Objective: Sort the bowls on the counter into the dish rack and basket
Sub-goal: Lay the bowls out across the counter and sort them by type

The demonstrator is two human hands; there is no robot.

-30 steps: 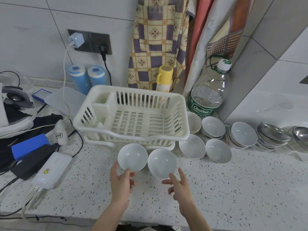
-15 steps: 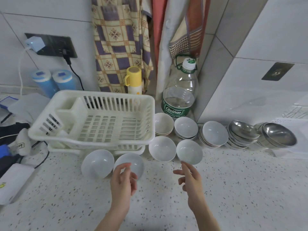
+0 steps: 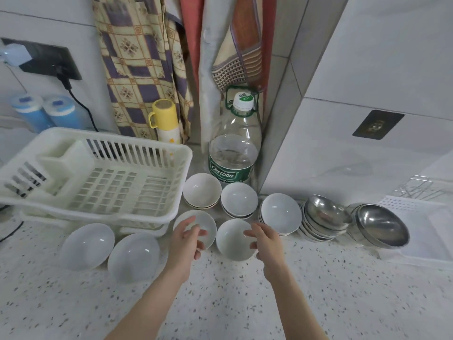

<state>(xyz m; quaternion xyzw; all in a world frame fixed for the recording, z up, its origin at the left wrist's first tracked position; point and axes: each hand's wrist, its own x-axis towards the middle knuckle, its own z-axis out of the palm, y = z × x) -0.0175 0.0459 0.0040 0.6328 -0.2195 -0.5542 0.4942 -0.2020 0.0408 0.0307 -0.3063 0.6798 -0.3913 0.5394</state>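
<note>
Two hands hover low over the speckled surface point(image 3: 318, 303), each above its own white bowl. The left hand point(image 3: 186, 241) has its fingers loosely spread and holds nothing; its fingertips overlap the near-left bowl point(image 3: 208, 223), which sits upright just in front of the dish rack's right corner. The right hand point(image 3: 266, 241) is likewise relaxed and empty, fingers reaching over the right rim of the near-right bowl point(image 3: 232, 239). Whether either hand already touches porcelain I cannot tell.

The relation that matters: each bowl lies directly ahead of and under its hand, so neither arm needs to cross. The dish rack point(image 3: 103, 182), cream plastic and with nothing in it, stands to the left of both bowls, nearer the left hand. A likely next move is to close on the rims and lift leftward over the rack's edge.

Other bowls wait: two white ones tipped against the rack's front point(image 3: 87, 246) point(image 3: 133, 257), two stacks behind point(image 3: 202, 190) point(image 3: 239, 200), a leaning stack of white ones point(image 3: 280, 213), then steel bowls point(image 3: 326, 214) point(image 3: 381, 225) beside a white tray point(image 3: 421, 249) at the right. A water bottle point(image 3: 234, 153) stands in the corner.
</note>
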